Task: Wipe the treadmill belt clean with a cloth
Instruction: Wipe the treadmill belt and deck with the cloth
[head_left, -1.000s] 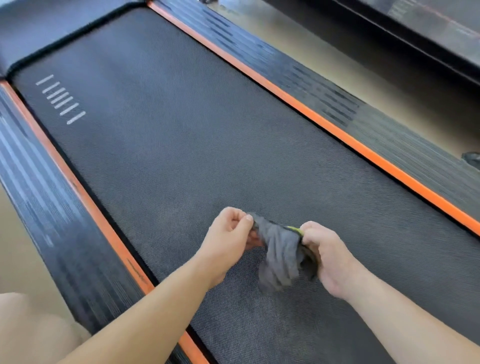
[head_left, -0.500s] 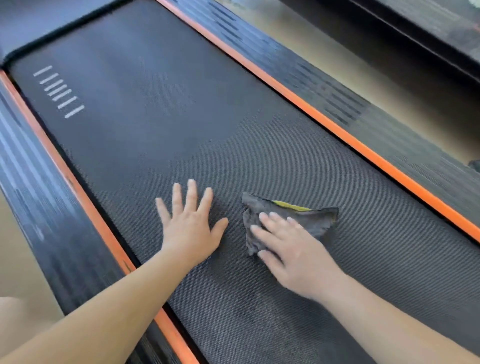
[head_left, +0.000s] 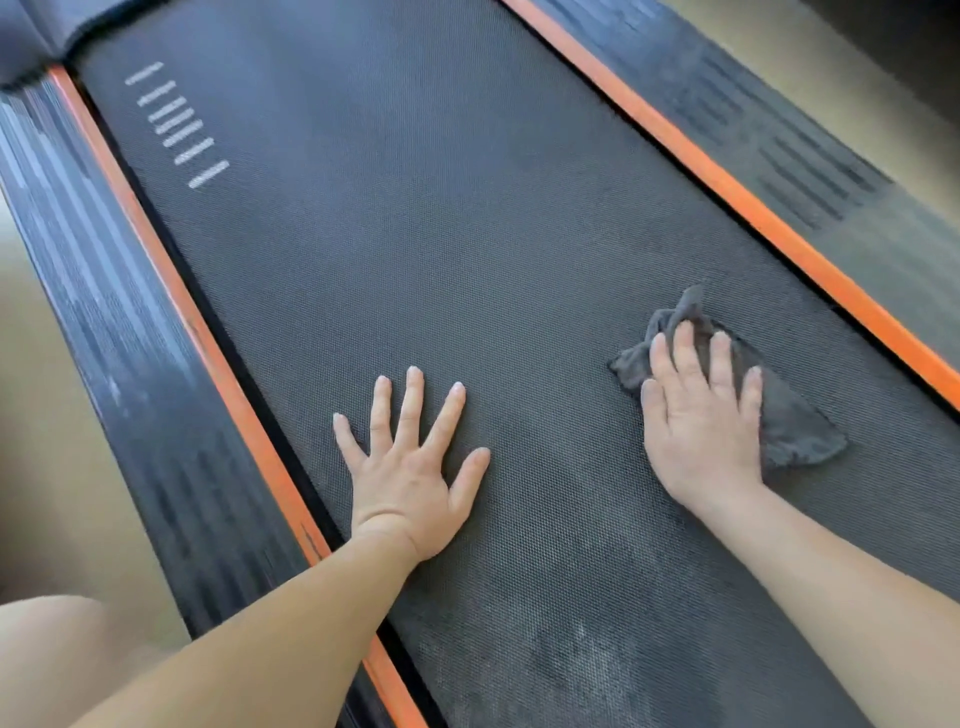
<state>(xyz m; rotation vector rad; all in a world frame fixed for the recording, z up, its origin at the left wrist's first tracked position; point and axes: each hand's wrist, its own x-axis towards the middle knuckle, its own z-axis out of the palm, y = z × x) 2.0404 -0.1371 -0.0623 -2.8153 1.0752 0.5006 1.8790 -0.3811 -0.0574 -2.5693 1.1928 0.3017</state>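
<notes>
The treadmill belt (head_left: 415, 260) filled most of the view, a dark, finely textured surface running away from the person at a slant. A row of short white marks (head_left: 176, 124) was printed near its far left corner. A thin orange strip (head_left: 171, 291) edged the belt on the left and another orange strip (head_left: 727, 182) on the right. Outside them lay the ribbed black left side rail (head_left: 93, 291) and right side rail (head_left: 831, 171). Pale tan floor (head_left: 31, 415) showed beyond both rails, and the far right corner of the room was dark and too blurred to make out.

The left hand (head_left: 410, 467) lay flat on the bare belt, palm down, with its fingers spread wide, close to the left orange strip. The right hand (head_left: 701, 415) pressed down flat on the grey cloth (head_left: 795, 426), its fingers straight and close together. The cloth lay crumpled on the right part of the belt, near the right orange strip but not touching it, its edges sticking out past the fingertips and to the right of the hand. The two hands were well apart. A lighter, dusty-looking patch (head_left: 587, 670) marked the belt nearer the person, between the forearms. A bare knee (head_left: 52, 649) showed at the lower left, off the treadmill.
</notes>
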